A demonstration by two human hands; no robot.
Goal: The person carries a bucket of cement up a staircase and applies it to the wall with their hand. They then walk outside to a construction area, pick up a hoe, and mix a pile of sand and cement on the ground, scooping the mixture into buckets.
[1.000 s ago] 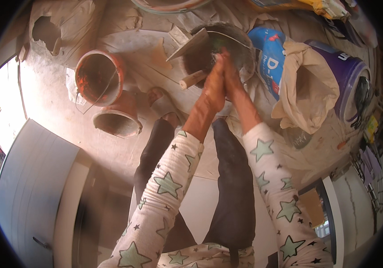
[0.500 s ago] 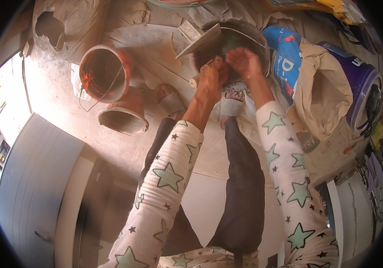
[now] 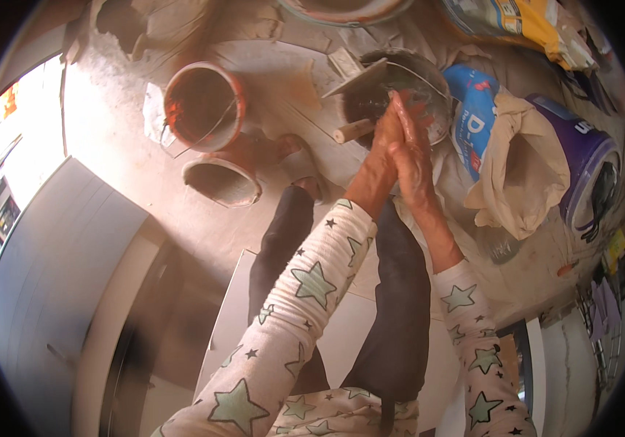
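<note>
Dusty floor (image 3: 207, 229), several buckets. Left hand (image 3: 385, 142) and right hand (image 3: 413, 160) pressed palm to palm, fingers mostly straight, on each other only. Dark bucket (image 3: 439, 120) lies under the fingertips, depth unclear; wooden handle (image 3: 354, 131) left of them.

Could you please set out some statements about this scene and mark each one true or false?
1. The left hand and right hand touch each other. True.
2. A wooden handle juts out at the left side of the dark bucket. True.
3. The right hand grips that handle. False: it is against the left hand.
4. Both sleeves are plain. False: the left sleeve and right sleeve carry green stars.
5. A purple bucket is right of the torn-open paper bag. True.
</note>
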